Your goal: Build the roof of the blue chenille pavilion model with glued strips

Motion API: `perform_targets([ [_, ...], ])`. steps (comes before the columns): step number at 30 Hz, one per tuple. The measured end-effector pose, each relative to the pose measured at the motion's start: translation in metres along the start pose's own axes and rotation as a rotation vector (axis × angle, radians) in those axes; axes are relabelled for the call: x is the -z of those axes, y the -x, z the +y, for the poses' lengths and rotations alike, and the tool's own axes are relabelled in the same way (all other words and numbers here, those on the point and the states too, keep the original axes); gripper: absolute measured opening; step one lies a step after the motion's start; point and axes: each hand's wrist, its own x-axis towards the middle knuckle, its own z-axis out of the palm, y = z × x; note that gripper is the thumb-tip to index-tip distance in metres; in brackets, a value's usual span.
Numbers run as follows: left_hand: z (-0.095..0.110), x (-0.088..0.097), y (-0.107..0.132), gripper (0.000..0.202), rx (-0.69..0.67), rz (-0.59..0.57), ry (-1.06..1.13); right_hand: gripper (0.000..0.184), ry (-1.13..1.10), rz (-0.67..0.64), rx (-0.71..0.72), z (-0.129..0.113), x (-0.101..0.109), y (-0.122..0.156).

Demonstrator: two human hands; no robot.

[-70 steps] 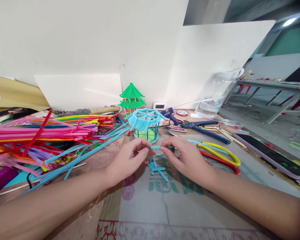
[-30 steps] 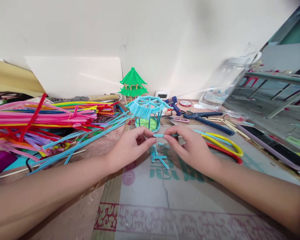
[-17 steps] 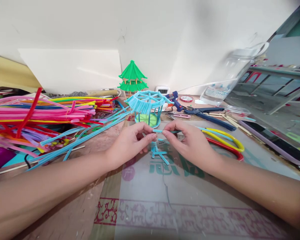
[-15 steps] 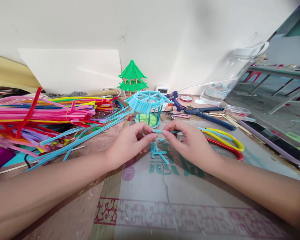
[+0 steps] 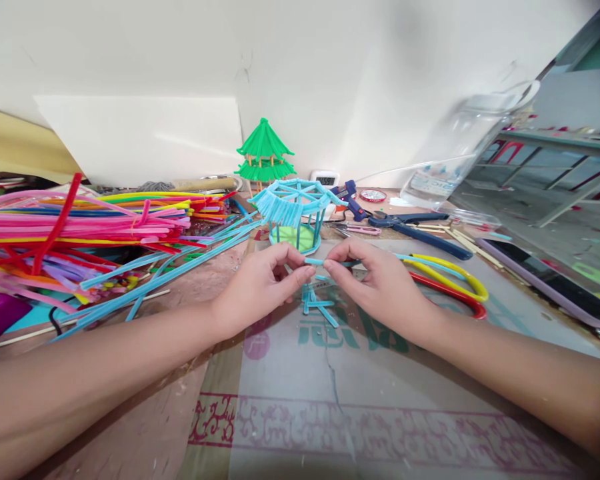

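Between my two hands stretches a short light-blue pipe cleaner (image 5: 314, 261). My left hand (image 5: 275, 280) pinches one end with thumb and forefinger. The other end sits in the pinch of my right hand (image 5: 365, 272). Just below lie several cut pieces of blue pipe cleaner (image 5: 321, 305) on the plastic-covered board. Behind my fingers stands a small blue pavilion model (image 5: 296, 210) with a ring of posts, a partly covered roof frame and a green floor. Scissors (image 5: 450, 277) with yellow and red handles lie by my right hand, their blades mostly hidden behind it.
Bundles of coloured pipe cleaners (image 5: 85, 223) fill the left side, with long blue ones (image 5: 180, 263) reaching towards the middle. Farther back are a green tiered pavilion (image 5: 264, 150), a glue gun (image 5: 350, 200) and pliers (image 5: 420, 230). A phone (image 5: 550, 273) and a clear jug (image 5: 445, 150) are on the right.
Both hands keep the same pinch on the short blue piece, with hardly any movement. The view has shifted very slightly.
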Motion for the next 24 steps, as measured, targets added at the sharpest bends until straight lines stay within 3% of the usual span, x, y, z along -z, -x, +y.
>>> perform_targets([
  [9, 0.003, 0.002, 0.0, 0.027, 0.026, -0.034, 0.078, 0.009, 0.041, -0.013, 0.103, 0.0, 0.001, 0.0],
  [24, -0.004, 0.003, -0.002, 0.03, 0.036, 0.012, 0.087, 0.005, 0.108, 0.073, 0.153, 0.009, 0.007, 0.003],
])
